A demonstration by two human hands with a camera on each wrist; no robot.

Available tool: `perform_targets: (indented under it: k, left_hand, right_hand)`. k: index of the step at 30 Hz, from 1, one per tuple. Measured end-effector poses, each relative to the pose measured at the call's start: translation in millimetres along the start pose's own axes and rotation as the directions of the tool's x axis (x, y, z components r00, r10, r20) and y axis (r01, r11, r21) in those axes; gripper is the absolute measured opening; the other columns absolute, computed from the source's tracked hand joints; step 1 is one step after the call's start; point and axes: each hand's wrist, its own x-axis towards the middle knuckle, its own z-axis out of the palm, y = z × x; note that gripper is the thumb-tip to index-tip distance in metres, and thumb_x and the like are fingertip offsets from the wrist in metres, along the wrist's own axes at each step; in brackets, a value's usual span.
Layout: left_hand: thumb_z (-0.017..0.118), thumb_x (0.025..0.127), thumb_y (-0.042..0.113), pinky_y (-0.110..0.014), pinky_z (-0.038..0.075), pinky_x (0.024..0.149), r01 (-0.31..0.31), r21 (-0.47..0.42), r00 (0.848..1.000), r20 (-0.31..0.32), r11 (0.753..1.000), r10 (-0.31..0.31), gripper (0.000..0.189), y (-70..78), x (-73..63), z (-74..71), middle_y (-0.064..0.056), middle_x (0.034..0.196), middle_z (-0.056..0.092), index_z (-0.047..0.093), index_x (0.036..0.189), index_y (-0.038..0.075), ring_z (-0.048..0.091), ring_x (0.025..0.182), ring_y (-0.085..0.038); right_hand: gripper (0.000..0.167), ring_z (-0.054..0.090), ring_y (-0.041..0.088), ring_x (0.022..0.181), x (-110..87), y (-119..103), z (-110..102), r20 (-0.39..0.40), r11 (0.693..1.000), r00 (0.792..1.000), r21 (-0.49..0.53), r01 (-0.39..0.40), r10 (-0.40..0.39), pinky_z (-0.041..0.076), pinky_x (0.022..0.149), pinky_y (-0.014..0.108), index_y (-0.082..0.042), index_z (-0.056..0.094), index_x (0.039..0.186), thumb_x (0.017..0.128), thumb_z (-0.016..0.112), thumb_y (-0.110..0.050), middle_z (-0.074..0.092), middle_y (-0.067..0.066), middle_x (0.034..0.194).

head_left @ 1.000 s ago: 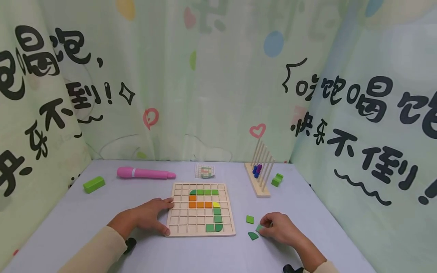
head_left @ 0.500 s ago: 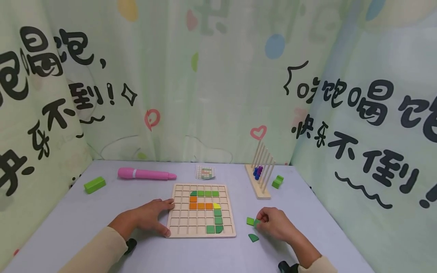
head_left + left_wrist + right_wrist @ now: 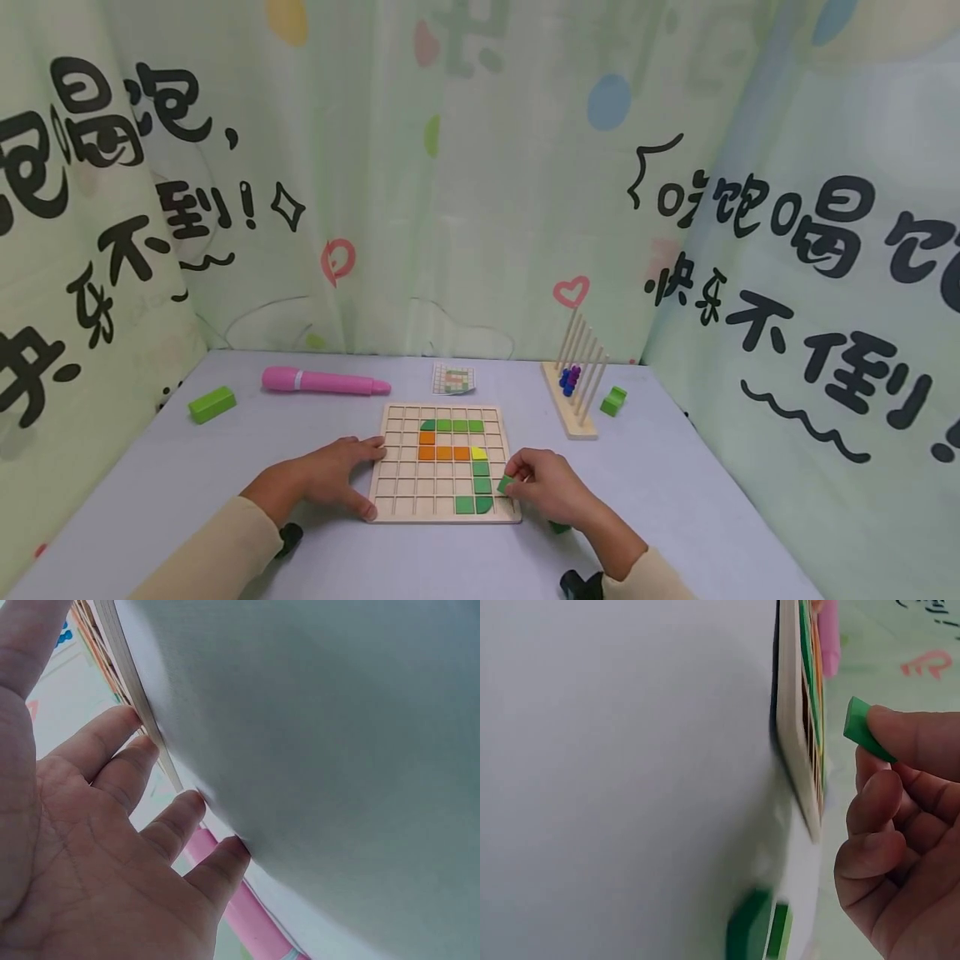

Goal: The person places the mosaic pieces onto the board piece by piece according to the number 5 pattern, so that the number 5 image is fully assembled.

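A wooden grid board [image 3: 401, 487] lies flat on the table, with green tiles [image 3: 482, 477], orange tiles [image 3: 445, 453] and one yellow tile [image 3: 478, 454] in its cells. My left hand [image 3: 318, 481] rests at the board's left edge, thumb spread apart and fingertips touching the rim in the left wrist view. Thumb and fingers of my right hand [image 3: 553, 490] pinch a small green tile [image 3: 857, 721], held over the board's right edge. Under the right forearm a dark green piece [image 3: 559, 527] lies on the table; beside it in the right wrist view is a lighter green piece [image 3: 778, 930].
Behind the board lie a pink pen-shaped object [image 3: 330, 382] and a small pattern card [image 3: 453, 379]. A wooden peg stand [image 3: 582, 427] with blue and purple beads [image 3: 569, 380] stands back right. Green blocks sit at far left [image 3: 212, 405] and right [image 3: 612, 402].
My right hand has picked the green tile up from the table and carried it left to the board's right edge. The left hand stays at the board's left edge.
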Motion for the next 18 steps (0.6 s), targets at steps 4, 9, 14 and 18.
perform_targets:
  k: [4, 9, 14, 18]
  left_hand:
    - [0.097, 0.070, 0.038, -0.062, 0.027, 0.122, 0.003, -0.005, 1.000, -0.003, 1.000, -0.003, 0.098, 0.3, -0.3, -0.3, -0.002, 0.168, 0.038, 0.052, 0.153, 0.013, 0.027, 0.154, -0.044]
    - [0.097, 0.069, 0.039, -0.062, 0.027, 0.123, 0.016, -0.008, 1.000, -0.001, 1.000, -0.016, 0.099, 0.7, -0.8, -0.3, -0.001, 0.168, 0.037, 0.051, 0.154, 0.014, 0.027, 0.155, -0.043]
    - [0.097, 0.069, 0.039, -0.063, 0.027, 0.123, 0.025, -0.014, 1.000, -0.003, 1.000, -0.025, 0.099, 0.7, -0.9, -0.4, 0.000, 0.168, 0.038, 0.051, 0.154, 0.015, 0.026, 0.155, -0.043]
    - [0.097, 0.069, 0.038, -0.062, 0.027, 0.122, 0.014, -0.018, 1.000, -0.005, 1.000, -0.014, 0.099, 0.3, -1.0, -0.1, -0.001, 0.168, 0.038, 0.052, 0.153, 0.014, 0.027, 0.155, -0.042]
  right_hand:
    - [0.011, 0.054, 0.016, 0.080, 8.6, -13.6, 13.7, 0.058, 0.999, 0.997, 0.012, 0.051, -0.052, 0.044, 0.065, 0.023, -0.007, 0.068, 0.097, 0.091, 0.076, -0.008, 0.061, -0.001, 0.083]
    - [0.007, 0.054, 0.012, 0.076, 16.7, -26.8, 28.2, 0.131, 0.993, 0.985, 0.012, 0.116, -0.117, 0.044, 0.066, 0.022, -0.010, 0.070, 0.094, 0.091, 0.076, -0.009, 0.061, -0.003, 0.081]
    - [0.006, 0.055, 0.009, 0.073, 22.9, -37.0, 38.7, 0.172, 0.985, 0.970, 0.009, 0.170, -0.169, 0.046, 0.067, 0.022, -0.011, 0.071, 0.091, 0.091, 0.076, -0.008, 0.062, -0.005, 0.079]
    - [0.007, 0.054, 0.007, 0.073, 25.6, -42.7, 44.7, 0.190, 0.985, 0.967, -0.011, 0.173, -0.168, 0.046, 0.068, 0.022, -0.013, 0.071, 0.090, 0.091, 0.076, -0.009, 0.062, -0.006, 0.079]
